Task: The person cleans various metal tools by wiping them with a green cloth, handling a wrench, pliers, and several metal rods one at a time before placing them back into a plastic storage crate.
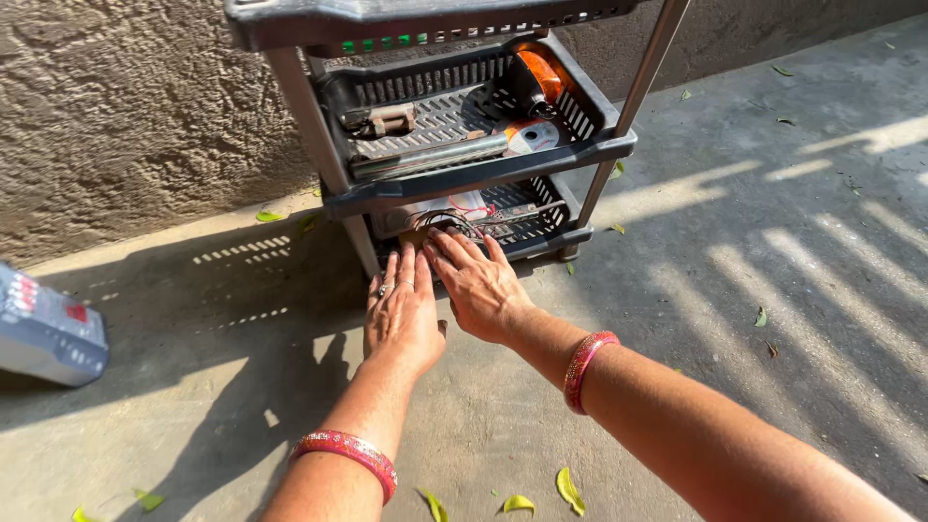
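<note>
Both hands are reaching toward the bottom tier of a dark grey slatted plastic shelf rack (454, 179) standing against a rough plastered wall (126, 106). The left hand (401, 309) is lying palm down, fingers straight and pressed together, holding nothing. The right hand (478, 280) is lying just beside it, fingers slightly spread, fingertips touching a bundle of black and red wires (459, 217) on the lowest shelf. An orange-bodied power tool (532, 82) is resting on the middle shelf. A grey box (43, 329) is sitting on the concrete floor (754, 251), well apart.
</note>
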